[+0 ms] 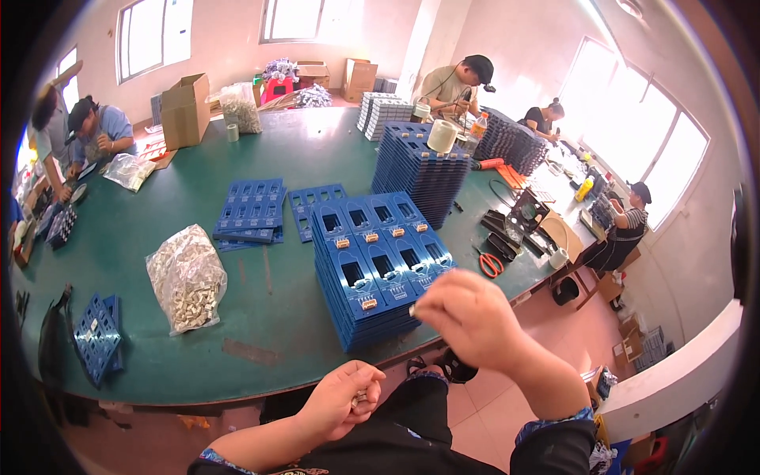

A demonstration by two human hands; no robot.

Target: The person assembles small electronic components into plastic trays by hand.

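Note:
My left hand is cupped low over my lap, closed around a small heap of little metal parts. My right hand is raised at the table's near edge, fingers pinched on one small part beside a stack of blue plastic trays. The top tray has rectangular pockets, and some hold small tan and metal parts. A clear bag of the same small parts lies on the green table to the left of the stack.
More blue tray stacks stand behind, and flat trays lie mid-table. Orange-handled scissors sit right of my stack. A cardboard box stands at the far left. Several other people work around the table.

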